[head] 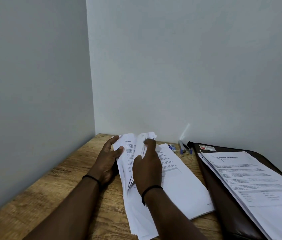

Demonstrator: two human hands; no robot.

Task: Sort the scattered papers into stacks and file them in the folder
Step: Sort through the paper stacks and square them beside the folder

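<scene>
A loose bundle of printed white papers (128, 156) lies in the middle of the wooden table (53, 193). My left hand (108, 161) grips the bundle's left edge, thumb on top. My right hand (147, 167) pinches several upper sheets and curls them up at the far end. A flat stack of papers (183, 186) lies just right of my hands. A dark brown folder (223, 193) lies open at the right with another printed stack (256, 186) on it.
A stapler (184, 147) with blue parts and a small blue-and-white box (172, 147) sit by the back wall between the stacks. The table stands in a corner, with walls at the left and behind.
</scene>
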